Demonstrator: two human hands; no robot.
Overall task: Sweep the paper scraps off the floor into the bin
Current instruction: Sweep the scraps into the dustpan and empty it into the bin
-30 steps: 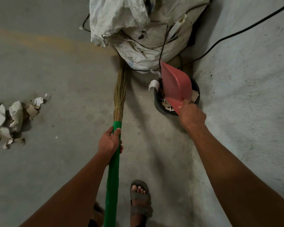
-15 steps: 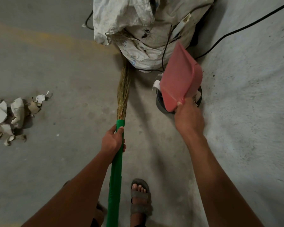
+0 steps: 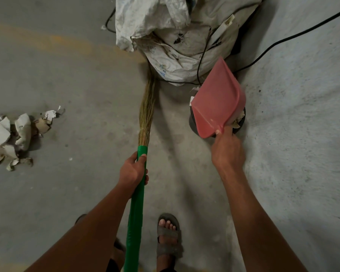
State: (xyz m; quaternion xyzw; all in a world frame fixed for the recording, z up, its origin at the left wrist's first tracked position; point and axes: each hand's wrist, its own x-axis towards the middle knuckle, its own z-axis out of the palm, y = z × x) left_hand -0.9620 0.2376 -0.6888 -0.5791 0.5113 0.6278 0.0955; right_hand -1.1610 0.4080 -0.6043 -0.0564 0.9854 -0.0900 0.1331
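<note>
My right hand (image 3: 227, 152) grips the handle of a red dustpan (image 3: 217, 99), which is tipped up over a small black bin (image 3: 192, 122); paper shows at the bin's right rim, and most of the bin is hidden behind the pan. My left hand (image 3: 133, 169) is closed around the green handle of a straw broom (image 3: 145, 112), whose bristles point away toward a white sack. A pile of torn paper scraps (image 3: 18, 132) lies on the concrete floor at the far left.
A large crumpled white sack (image 3: 177, 36) stands just beyond the bin and broom tip. Black cables (image 3: 283, 40) run across the floor at the upper right and over the sack. My sandalled foot (image 3: 168, 234) is between my arms.
The dustpan has swung from steeply tipped into the bin to lifted higher and flatter above it. My left hand and the broom have stayed where they were.
</note>
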